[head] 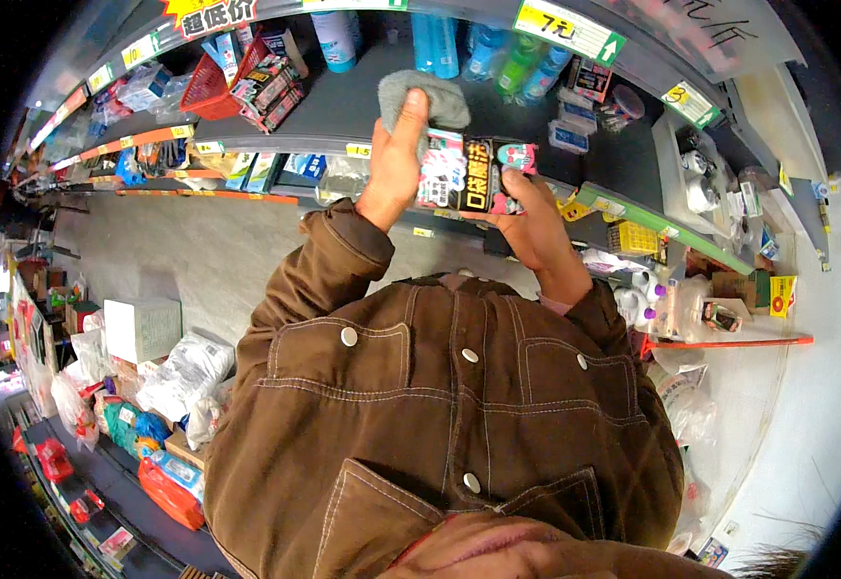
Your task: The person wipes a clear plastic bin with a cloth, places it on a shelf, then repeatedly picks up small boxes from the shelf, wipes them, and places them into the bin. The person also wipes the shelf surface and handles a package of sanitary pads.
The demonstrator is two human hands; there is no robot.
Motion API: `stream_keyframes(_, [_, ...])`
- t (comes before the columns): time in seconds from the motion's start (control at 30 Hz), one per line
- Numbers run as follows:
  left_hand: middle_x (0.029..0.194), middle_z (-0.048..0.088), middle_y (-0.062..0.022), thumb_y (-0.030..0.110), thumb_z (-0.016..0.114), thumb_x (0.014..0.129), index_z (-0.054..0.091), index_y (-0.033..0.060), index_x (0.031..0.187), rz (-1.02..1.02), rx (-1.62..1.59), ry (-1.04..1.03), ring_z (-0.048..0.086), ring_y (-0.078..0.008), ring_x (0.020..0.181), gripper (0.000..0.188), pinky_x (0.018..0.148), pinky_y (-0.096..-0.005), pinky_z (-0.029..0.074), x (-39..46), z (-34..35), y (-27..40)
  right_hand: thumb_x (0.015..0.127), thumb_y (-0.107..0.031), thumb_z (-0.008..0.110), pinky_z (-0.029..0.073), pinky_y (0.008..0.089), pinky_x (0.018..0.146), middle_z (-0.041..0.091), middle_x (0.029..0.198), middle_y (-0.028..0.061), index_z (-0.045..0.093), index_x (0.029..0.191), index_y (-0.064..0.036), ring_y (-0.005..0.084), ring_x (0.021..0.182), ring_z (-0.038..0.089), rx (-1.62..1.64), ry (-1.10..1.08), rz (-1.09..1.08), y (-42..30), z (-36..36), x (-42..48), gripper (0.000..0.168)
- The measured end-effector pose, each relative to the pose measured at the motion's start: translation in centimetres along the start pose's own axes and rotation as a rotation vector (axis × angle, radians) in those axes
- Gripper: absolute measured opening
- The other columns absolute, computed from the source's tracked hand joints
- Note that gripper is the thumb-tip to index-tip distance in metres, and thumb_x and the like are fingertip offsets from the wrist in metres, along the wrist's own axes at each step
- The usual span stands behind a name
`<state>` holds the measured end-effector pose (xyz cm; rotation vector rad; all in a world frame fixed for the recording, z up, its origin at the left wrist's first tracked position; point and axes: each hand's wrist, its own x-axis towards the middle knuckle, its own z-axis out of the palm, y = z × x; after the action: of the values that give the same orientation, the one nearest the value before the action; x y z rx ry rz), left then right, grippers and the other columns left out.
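My left hand (394,166) grips a folded grey cloth (431,90), with the thumb pressed on top of it. In my right hand (536,221) is a small black, pink and white printed package (470,174), held by its right end with the thumb on its face. The package bears large yellow writing. Its left end meets the cloth and my left hand; whether the left fingers also grip it is hidden. Both hands are at the front edge of a dark shelf (348,108), which lies beyond them.
On the shelf, a red plastic basket (211,90) stands beside stacked black-and-pink packages (268,90). Blue bottles (435,47), a green bottle (520,65) and small blue boxes (571,130) stand further right. A white bin (688,166) sits at the right end. Bags and a white box (142,329) lie behind, left.
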<state>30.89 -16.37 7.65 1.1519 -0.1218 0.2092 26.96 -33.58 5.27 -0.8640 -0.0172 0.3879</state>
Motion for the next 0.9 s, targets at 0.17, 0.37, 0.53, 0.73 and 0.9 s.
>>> stream_keyframes(0.17, [0.08, 0.062, -0.0045, 0.046, 0.054, 0.091, 0.062, 0.0087, 0.094, -0.551, -0.299, -0.031, 0.058, -0.0137, 0.063, 0.038, 0.056, -0.0271, 0.05, 1.0, -2.5, -1.8, 0.085, -0.016, 0.063, 0.045, 0.0342, 0.093, 0.055, 0.121, 0.0078, 0.042, 0.133, -0.005, 0.0179, 0.108, 0.055, -0.232, -0.022, 0.011, -0.9, 0.6, -1.1, 0.053])
stream_keyframes(0.37, [0.118, 0.057, -0.0113, 0.048, 0.056, 0.089, 0.046, 0.004, 0.129, -0.621, -0.314, -0.455, 0.056, -0.0223, 0.109, 0.061, 0.093, -0.0351, 0.046, -0.9, -4.1, -1.4, 0.079, -0.018, 0.071, 0.04, 0.0322, 0.098, 0.055, 0.125, 0.0051, 0.04, 0.139, -0.008, 0.0158, 0.117, 0.048, -0.581, -0.184, -0.073, -3.8, -0.2, -1.3, 0.068])
stream_keyframes(0.53, [0.134, 0.045, -0.0101, 0.021, 0.079, 0.073, 0.033, 0.001, 0.139, -0.453, 0.036, -0.821, 0.04, -0.0193, 0.124, 0.083, 0.106, -0.0342, 0.03, -1.6, -1.9, 1.9, 0.081, -0.02, 0.071, 0.039, 0.0329, 0.099, 0.044, 0.136, 0.0095, 0.036, 0.14, -0.007, 0.0192, 0.121, 0.046, -0.842, -0.181, -0.089, -6.4, -0.2, -1.9, 0.07])
stream_keyframes(0.73, [0.127, 0.052, -0.0127, 0.023, 0.066, 0.086, 0.04, 0.0006, 0.132, -0.526, -0.192, -0.343, 0.049, -0.0212, 0.118, 0.058, 0.101, -0.0348, 0.038, -0.7, -1.5, 0.4, 0.07, -0.034, 0.079, 0.043, 0.0396, 0.093, 0.042, 0.131, 0.0167, 0.034, 0.139, -0.004, 0.0324, 0.118, 0.045, -1.591, 0.09, -0.848, -8.4, 2.6, -4.0, 0.087])
stream_keyframes(0.9, [0.124, 0.055, -0.0109, 0.024, 0.06, 0.091, 0.045, 0.0017, 0.129, -0.348, -0.297, -0.353, 0.055, -0.0189, 0.108, 0.047, 0.089, -0.0341, 0.047, -1.0, 2.1, 3.5, 0.065, -0.034, 0.08, 0.04, 0.0467, 0.097, 0.048, 0.127, 0.0124, 0.055, 0.124, -0.012, 0.0361, 0.116, 0.046, -1.988, -0.017, -1.036, -7.7, 6.6, -5.8, 0.068])
